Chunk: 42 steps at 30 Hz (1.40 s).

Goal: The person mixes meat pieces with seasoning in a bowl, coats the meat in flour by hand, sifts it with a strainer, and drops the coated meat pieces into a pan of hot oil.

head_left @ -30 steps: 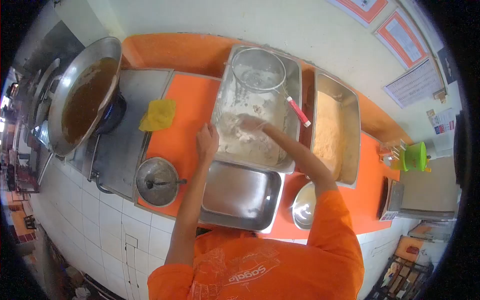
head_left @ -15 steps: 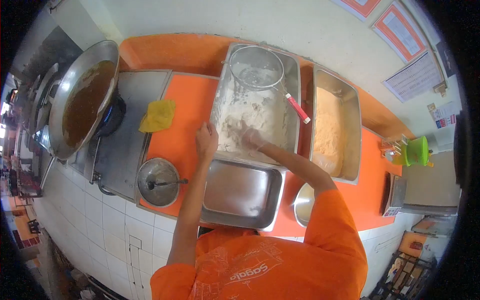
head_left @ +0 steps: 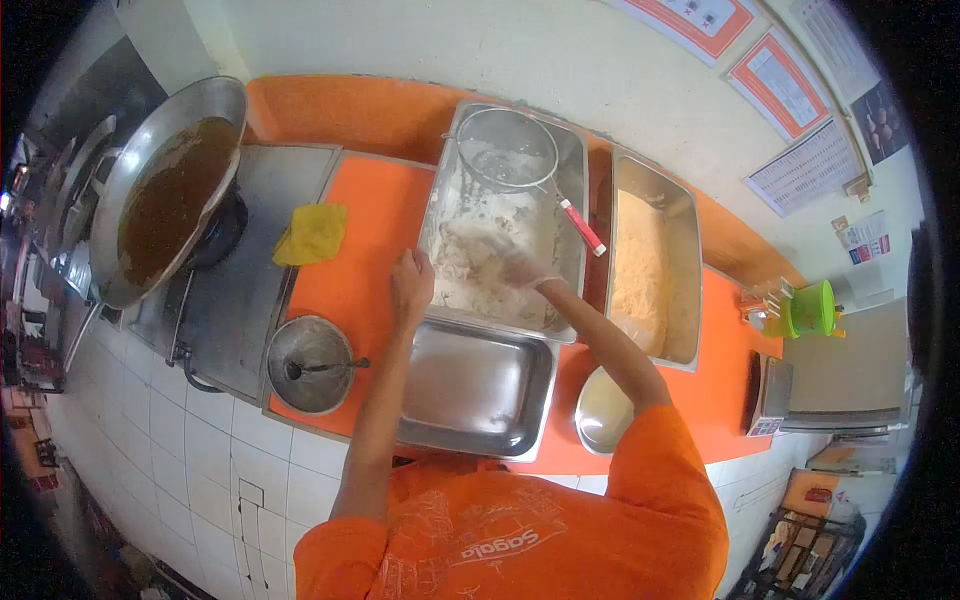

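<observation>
My right hand (head_left: 515, 262), in a clear glove, is down in the white flour (head_left: 475, 215) of a large metal tray (head_left: 572, 200); motion smears its fingers. My left hand (head_left: 411, 283) is closed at the tray's left edge, and what it grips, if anything, is too hidden to tell. A round mesh strainer (head_left: 507, 148) with a red handle lies across the far end of the tray. Nearer my body is a bare metal pan (head_left: 470, 385).
A wok of brown liquid (head_left: 175, 195) stands on the stove at left. A yellow cloth (head_left: 312, 234), a bowl with a utensil (head_left: 310, 365), a tray of orange powder (head_left: 640, 265), a round bowl (head_left: 603, 410), a scale (head_left: 769, 395) and a green container (head_left: 812, 308) are around.
My right hand has moved about within the flour, and its fingers are now more blurred. My left hand stays at the tray's edge. The view has shifted slightly.
</observation>
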Motion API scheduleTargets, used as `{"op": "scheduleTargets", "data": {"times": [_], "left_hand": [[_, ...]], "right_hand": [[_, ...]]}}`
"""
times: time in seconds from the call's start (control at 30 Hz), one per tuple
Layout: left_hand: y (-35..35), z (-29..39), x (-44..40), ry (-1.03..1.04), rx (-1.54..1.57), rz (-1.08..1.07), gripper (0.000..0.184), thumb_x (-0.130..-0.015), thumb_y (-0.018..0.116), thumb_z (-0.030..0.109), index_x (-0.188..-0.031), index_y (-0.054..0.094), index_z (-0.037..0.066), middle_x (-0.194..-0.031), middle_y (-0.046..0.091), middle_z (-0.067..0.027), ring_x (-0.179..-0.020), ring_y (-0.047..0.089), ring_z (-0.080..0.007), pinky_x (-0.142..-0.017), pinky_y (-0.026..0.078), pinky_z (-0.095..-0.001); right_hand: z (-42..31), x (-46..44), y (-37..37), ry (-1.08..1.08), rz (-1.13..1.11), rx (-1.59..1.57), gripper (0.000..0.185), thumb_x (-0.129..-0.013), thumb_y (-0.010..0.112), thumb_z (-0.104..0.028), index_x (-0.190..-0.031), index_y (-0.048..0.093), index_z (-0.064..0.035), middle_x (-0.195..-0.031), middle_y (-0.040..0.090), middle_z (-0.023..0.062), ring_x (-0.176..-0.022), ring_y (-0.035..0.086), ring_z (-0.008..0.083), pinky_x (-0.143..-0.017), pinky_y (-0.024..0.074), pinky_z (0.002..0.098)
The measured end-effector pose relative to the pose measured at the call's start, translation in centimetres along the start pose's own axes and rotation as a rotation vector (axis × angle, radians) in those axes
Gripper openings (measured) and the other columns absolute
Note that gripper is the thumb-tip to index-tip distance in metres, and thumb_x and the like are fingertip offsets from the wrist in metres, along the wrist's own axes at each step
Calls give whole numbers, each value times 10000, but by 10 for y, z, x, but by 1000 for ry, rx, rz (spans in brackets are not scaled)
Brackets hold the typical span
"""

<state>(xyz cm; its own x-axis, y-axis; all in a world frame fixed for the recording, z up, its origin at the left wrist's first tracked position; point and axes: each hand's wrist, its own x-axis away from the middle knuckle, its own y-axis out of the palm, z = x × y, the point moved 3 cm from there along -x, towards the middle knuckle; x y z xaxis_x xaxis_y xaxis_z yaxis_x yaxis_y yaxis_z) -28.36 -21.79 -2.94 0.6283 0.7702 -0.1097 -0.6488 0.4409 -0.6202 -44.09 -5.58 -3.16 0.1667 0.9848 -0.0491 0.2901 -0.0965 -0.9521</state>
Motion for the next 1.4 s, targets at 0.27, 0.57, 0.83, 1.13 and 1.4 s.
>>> {"op": "scheduleTargets", "data": {"times": [0.27,0.57,0.83,1.13,1.4], "left_hand": [[-2,3,1,-17,-42,19,334,-932,457,237,-887,588,-66,-829,623,-299,-779,622,-455,-705,488,-508],[10,-12,-4,-74,3,-58,328,-928,459,237,-866,579,-62,-820,620,-301,-788,619,-456,-703,481,-505],[3,-3,-5,-9,-1,23,328,-926,465,239,-855,577,-61,-772,611,-297,-739,607,-465,-660,466,-518],[5,-4,2,-30,7,5,359,-934,450,251,-845,577,-72,-761,604,-310,-742,607,-474,-672,464,-528],[4,-1,-2,-25,-9,3,354,-940,438,248,-795,551,-55,-738,598,-292,-721,595,-481,-648,456,-522]], "right_hand": [[5,22,69,508,-523,-31,720,-793,654,-410,-1355,434,-18,-1138,612,201,-992,622,319,-848,485,415],[42,-40,56,197,-255,260,565,-857,516,-476,-1311,501,-140,-1060,615,180,-854,623,282,-688,504,450],[-2,-62,115,250,-114,430,562,-938,359,-469,-1396,422,-149,-1340,520,154,-1214,504,315,-1042,371,423],[88,-45,17,384,-112,52,368,-890,554,-387,-1110,649,-108,-1116,644,112,-981,604,234,-866,460,402],[-25,-65,33,116,-321,-54,512,-901,476,-449,-1286,528,-114,-1284,555,127,-1184,522,277,-1026,384,402]]}}
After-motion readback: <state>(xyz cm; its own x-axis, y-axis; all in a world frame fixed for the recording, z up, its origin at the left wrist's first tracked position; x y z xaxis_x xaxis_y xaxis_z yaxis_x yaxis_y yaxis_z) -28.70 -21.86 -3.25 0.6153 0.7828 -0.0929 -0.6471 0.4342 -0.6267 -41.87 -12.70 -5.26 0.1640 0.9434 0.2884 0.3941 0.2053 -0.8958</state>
